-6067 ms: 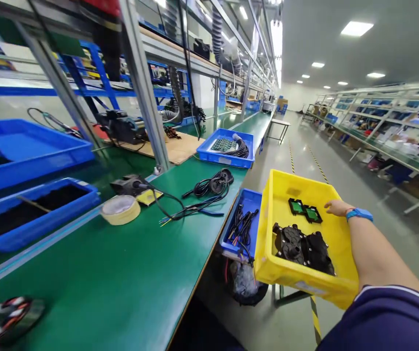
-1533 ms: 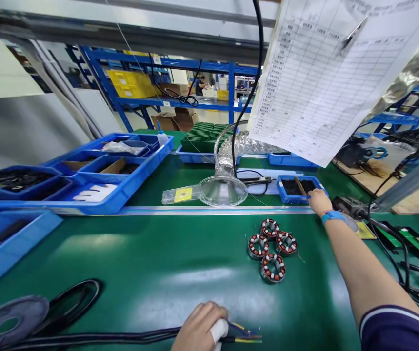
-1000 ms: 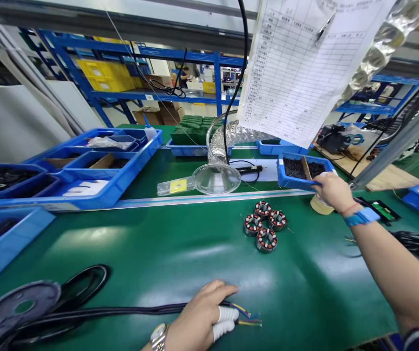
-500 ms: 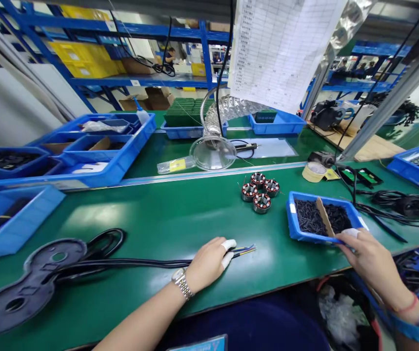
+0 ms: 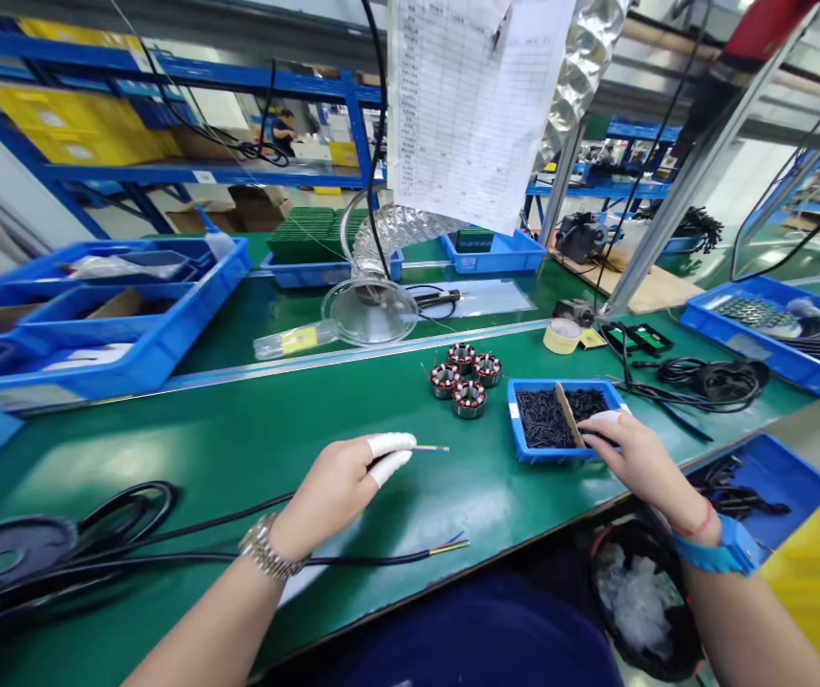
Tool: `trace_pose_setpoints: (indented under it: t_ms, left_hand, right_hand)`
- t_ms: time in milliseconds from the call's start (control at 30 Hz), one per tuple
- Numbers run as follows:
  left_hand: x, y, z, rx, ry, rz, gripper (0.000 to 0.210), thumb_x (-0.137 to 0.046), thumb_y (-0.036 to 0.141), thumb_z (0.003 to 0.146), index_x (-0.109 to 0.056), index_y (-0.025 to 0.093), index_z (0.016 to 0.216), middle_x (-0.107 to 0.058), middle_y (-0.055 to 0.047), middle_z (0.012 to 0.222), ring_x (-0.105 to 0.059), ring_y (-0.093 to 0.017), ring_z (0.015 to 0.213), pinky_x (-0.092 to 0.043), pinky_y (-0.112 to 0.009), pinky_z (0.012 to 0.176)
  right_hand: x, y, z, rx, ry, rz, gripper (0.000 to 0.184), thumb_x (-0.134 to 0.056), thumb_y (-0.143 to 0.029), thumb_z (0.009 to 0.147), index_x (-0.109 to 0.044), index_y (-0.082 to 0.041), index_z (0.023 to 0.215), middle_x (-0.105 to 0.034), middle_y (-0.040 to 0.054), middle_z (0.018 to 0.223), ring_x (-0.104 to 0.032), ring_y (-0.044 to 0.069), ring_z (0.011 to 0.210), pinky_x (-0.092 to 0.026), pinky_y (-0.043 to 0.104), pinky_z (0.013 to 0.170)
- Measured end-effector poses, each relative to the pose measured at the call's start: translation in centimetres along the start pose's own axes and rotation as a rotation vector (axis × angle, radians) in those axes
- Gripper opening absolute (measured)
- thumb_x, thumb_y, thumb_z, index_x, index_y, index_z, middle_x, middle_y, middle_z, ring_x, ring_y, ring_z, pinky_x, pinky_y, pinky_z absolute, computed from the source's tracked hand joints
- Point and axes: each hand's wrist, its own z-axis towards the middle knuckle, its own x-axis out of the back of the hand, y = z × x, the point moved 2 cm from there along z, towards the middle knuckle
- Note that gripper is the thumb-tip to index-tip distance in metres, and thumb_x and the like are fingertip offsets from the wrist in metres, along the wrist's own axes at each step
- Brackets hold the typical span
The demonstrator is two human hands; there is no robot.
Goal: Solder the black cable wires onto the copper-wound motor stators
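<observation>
My left hand (image 5: 334, 487), with white finger covers on thumb and finger, pinches a black cable (image 5: 252, 510) near its end. Thin coloured wires (image 5: 431, 448) stick out past the fingertips. Below it, a second black cable (image 5: 395, 558) lies on the bench with bare-tipped coloured wires fanned at its end. Both run left towards a dark grey moulded base (image 5: 30, 539), partly cut off by the frame. My right hand (image 5: 639, 463) reaches into the right compartment of a small blue bin (image 5: 553, 456) of short black tubes (image 5: 545, 418). Its fingers are drawn together; whatever is between them is hidden.
Several copper-wound stators (image 5: 468, 399) sit behind the bin. A clear funnel hood (image 5: 370, 313) on a foil duct stands further back. Tape roll (image 5: 562, 336) and coiled black cables (image 5: 710, 382) lie right. Blue trays (image 5: 187, 334) stand left; a waste bin (image 5: 639, 596) is below the edge.
My left hand has lifted one cable end off the bench and apart from the other cable, which now lies alone. My right hand has moved from the bin's rim into its right compartment. The view has shifted right.
</observation>
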Motion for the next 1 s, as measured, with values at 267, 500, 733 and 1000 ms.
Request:
trace_pose_setpoints:
  t_ms: [267, 500, 733, 1000]
  left_hand:
    - [-1.7, -2.8, 1.4, 0.210, 0.034, -0.197, 0.037, -0.045, 0.040, 0.079, -0.057, 0.013, 0.101, -0.067, -0.005, 0.080, -0.061, -0.018, 0.073, -0.046, -0.028, 0.069]
    - [-1.6, -3.6, 1.2, 0.219, 0.071, -0.289, 0.036, -0.049, 0.045, 0.076, -0.063, 0.014, 0.089, -0.067, -0.005, 0.080, -0.060, -0.019, 0.070, -0.047, -0.029, 0.066]
    - [-0.5, -3.5, 0.7, 0.215, 0.099, -0.196, 0.039, -0.046, 0.046, 0.078, -0.067, 0.017, 0.093, -0.067, -0.006, 0.091, -0.061, -0.022, 0.079, -0.048, -0.032, 0.073]
    - [-0.4, -3.5, 0.6, 0.191, 0.106, -0.220, 0.039, -0.045, 0.045, 0.079, -0.067, 0.016, 0.095, -0.067, -0.007, 0.093, -0.060, -0.024, 0.087, -0.047, -0.035, 0.081]
  right_hand:
    - [-2.6, -2.0, 5.6, 0.139, -0.225, -0.176, 0.017, -0.052, -0.021, 0.078, -0.068, -0.017, 0.082, -0.063, 0.0084, 0.078, -0.052, 0.020, 0.083, -0.042, 0.033, 0.082]
    - [-3.4, -3.4, 7.4, 0.179, -0.338, -0.249, 0.018, -0.049, -0.010, 0.072, -0.066, -0.013, 0.064, -0.061, 0.0117, 0.071, -0.052, 0.021, 0.077, -0.040, 0.036, 0.082]
    - [-2.1, -3.0, 7.1, 0.193, -0.352, -0.163, 0.019, -0.048, -0.016, 0.079, -0.066, -0.016, 0.081, -0.064, 0.0051, 0.078, -0.054, 0.015, 0.077, -0.035, 0.032, 0.092]
    - [-2.6, -3.2, 6.3, 0.246, -0.384, -0.098, 0.017, -0.049, -0.016, 0.079, -0.066, -0.016, 0.082, -0.061, 0.0059, 0.075, -0.053, 0.016, 0.078, -0.040, 0.030, 0.081]
